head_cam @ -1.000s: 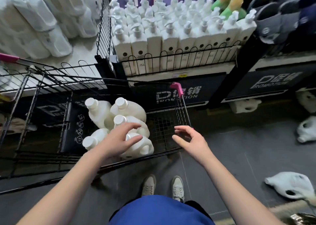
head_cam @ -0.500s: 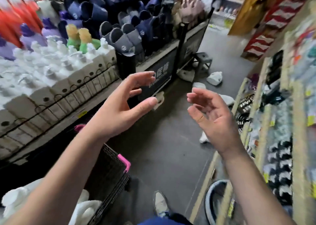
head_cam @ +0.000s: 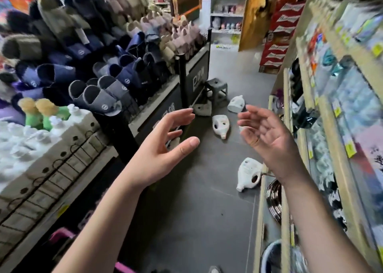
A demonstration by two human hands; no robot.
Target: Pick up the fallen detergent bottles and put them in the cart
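Both hands were open & empty: your left hand [head_cam: 165,148] and right hand [head_cam: 267,140] were raised over the floor [head_cam: 196,210], fingers spread. The nearest detergent bottle [head_cam: 248,176] lay on its side against the shelf base [head_cam: 260,210]. A 2nd bottle [head_cam: 221,125] and 3rd bottle [head_cam: 236,104] lay further down the aisle. Prob. stiff, smooth plastic, weight unclear, so the handle hole looked like the surest hold.

Left hand [head_cam: 163,148], right hand [head_cam: 267,140] raised, empty, fingers loose; white detergent bottles [head_cam: 247,176] lie on grey floor [head_cam: 203,221] ahead.
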